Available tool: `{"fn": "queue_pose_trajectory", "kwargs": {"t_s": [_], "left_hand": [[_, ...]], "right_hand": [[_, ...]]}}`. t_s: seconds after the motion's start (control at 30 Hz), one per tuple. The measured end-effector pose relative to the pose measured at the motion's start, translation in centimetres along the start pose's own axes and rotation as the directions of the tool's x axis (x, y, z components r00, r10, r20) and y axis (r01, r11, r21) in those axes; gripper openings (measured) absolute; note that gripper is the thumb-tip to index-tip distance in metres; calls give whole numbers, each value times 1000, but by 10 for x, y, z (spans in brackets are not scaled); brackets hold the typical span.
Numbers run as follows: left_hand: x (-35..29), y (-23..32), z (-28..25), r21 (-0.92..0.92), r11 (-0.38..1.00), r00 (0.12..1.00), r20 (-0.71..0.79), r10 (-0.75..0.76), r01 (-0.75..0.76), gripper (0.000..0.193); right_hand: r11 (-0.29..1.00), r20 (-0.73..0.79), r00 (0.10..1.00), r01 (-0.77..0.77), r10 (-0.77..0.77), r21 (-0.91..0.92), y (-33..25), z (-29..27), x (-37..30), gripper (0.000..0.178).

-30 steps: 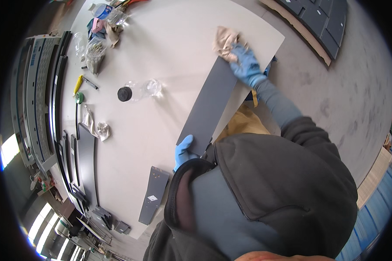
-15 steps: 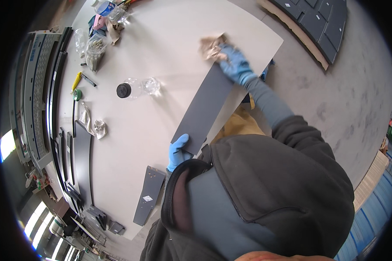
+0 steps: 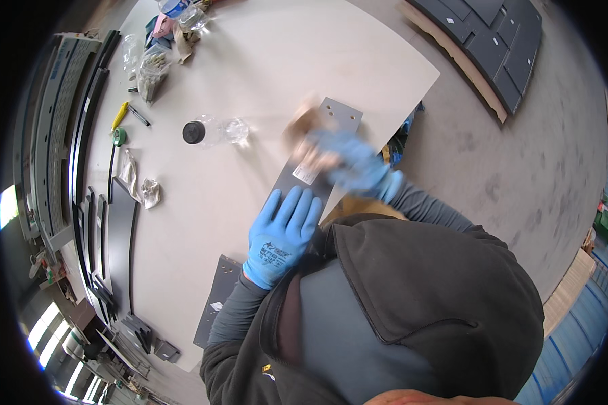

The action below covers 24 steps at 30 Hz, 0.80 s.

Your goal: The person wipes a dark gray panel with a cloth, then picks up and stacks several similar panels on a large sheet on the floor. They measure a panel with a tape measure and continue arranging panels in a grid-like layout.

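Observation:
A long dark grey panel [image 3: 344,116] with holes at its far end and a white label lies slanted on the pale table in front of me. My left hand [image 3: 280,236], in a blue glove, rests on the panel's near part with its fingers stretched out flat. Over the panel's middle, my blue-gloved right hand [image 3: 359,163] is smeared by motion. It grips a crumpled tan rag [image 3: 304,127], also blurred, at the panel's left edge. Just left of my left forearm lies another dark panel [image 3: 217,291] with holes and a label.
A clear bottle with a black cap [image 3: 194,132] lies on the table [image 3: 189,223]. At the left are a yellow cutter [image 3: 120,115], green tape [image 3: 119,137], white cloths [image 3: 150,193] and dark strips [image 3: 101,233]. Plastic bags [image 3: 153,73] sit far left; stacked panels [image 3: 493,47] stand far right.
The panel now shows a face with holes and a label instead of a plain one. My left hand went from gripping its near edge to lying flat; my right hand and rag came nearer.

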<state>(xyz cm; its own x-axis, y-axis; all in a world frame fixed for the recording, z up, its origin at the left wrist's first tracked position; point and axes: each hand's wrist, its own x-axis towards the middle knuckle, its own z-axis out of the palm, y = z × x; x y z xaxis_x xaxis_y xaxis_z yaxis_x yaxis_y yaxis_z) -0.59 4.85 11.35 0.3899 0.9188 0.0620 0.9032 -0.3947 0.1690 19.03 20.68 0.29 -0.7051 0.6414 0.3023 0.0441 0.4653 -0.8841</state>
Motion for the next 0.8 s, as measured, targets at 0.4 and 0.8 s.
{"fn": "queue_pose_trajectory", "kwargs": {"t_s": [0.4, 0.8], "left_hand": [[-58, -9, 74, 124, 991, 999, -11, 41, -40, 47], [-66, 11, 92, 47, 997, 998, 10, -68, 67, 43]], "right_hand": [[857, -101, 991, -131, 92, -499, 156, -51, 40, 41], [887, 78, 993, -44, 90, -460, 113, -10, 39, 40]]}}
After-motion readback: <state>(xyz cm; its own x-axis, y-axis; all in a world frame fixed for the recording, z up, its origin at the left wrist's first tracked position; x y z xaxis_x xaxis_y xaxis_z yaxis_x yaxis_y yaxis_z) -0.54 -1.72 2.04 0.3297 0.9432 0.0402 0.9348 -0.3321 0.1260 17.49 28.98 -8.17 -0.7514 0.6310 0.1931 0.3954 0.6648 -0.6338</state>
